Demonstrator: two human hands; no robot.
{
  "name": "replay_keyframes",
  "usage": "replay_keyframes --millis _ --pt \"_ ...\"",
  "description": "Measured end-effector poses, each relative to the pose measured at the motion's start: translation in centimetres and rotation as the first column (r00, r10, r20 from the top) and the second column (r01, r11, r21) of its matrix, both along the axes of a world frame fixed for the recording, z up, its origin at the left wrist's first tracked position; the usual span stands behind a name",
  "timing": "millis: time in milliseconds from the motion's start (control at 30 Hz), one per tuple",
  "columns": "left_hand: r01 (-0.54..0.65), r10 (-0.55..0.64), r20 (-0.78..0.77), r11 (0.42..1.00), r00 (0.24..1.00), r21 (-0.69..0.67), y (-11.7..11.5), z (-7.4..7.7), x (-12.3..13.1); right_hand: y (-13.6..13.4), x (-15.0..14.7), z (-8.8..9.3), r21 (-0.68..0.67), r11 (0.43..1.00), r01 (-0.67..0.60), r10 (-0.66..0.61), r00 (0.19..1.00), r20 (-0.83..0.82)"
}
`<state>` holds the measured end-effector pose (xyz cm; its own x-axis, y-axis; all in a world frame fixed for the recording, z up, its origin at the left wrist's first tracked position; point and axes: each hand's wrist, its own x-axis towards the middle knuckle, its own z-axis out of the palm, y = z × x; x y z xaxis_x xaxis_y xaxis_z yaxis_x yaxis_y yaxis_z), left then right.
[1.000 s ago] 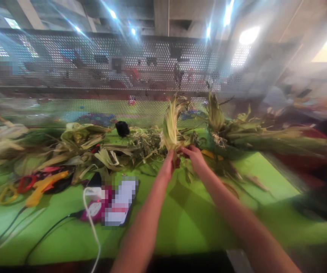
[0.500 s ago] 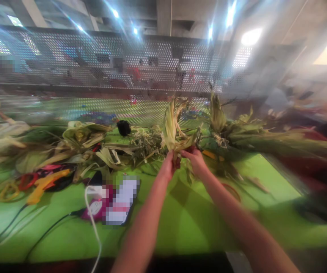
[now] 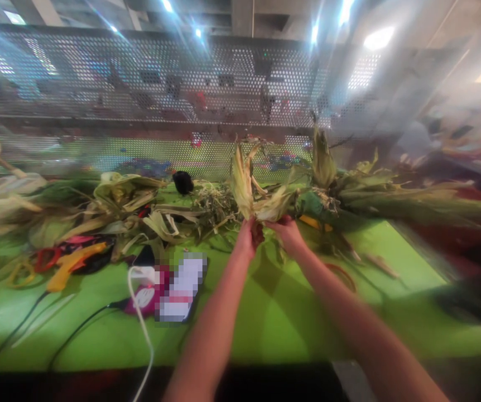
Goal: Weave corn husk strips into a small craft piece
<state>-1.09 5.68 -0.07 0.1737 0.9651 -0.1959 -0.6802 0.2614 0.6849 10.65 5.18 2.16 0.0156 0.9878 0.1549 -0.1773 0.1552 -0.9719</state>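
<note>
A bunch of pale dried corn husks point(image 3: 244, 181) stands up from my left hand point(image 3: 249, 237), whose fingers are closed round its base. My right hand point(image 3: 287, 231) pinches the lower end of a husk piece point(image 3: 274, 205) that spreads to the right. The two hands are close together above the green table point(image 3: 282, 312), with a small gap between them. Behind and to the right, another upright husk bundle point(image 3: 323, 159) rises near a heap of long green leaves point(image 3: 395, 198).
Loose husks point(image 3: 123, 195) lie along the table's back left. An orange glue gun point(image 3: 71, 265), scissors point(image 3: 22, 272), a magenta power strip point(image 3: 144, 296) with cables and a phone point(image 3: 182, 287) are at left. A perforated metal screen point(image 3: 140, 84) stands behind.
The spread husk piece on the right sits lower and more open, and the upright bunch has shifted slightly left. Both hands keep their grip. The whole view has moved a little.
</note>
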Motion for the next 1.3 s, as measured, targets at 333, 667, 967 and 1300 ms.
replay_keyframes --millis 333,667,967,1300 --pt "0.102 -0.099 -0.121 0.995 0.988 0.012 -0.2 0.3 0.0 -0.2 -0.1 -0.1 0.051 0.992 -0.113 0.115 0.992 -0.046" --pt "0.092 -0.082 -0.130 0.993 0.988 0.077 -0.3 0.3 0.1 -1.2 -0.7 0.8 -0.026 0.998 -0.051 0.054 0.990 0.127" --pt "-0.084 0.089 -0.130 0.996 0.988 0.043 0.5 -1.1 -0.2 -3.6 -2.9 -0.5 -0.070 0.996 -0.050 0.057 0.993 0.101" --pt "-0.053 0.067 -0.128 0.992 0.989 0.111 -0.3 -0.5 0.4 -6.6 -2.2 -0.4 -0.042 0.998 -0.054 0.060 0.983 0.174"
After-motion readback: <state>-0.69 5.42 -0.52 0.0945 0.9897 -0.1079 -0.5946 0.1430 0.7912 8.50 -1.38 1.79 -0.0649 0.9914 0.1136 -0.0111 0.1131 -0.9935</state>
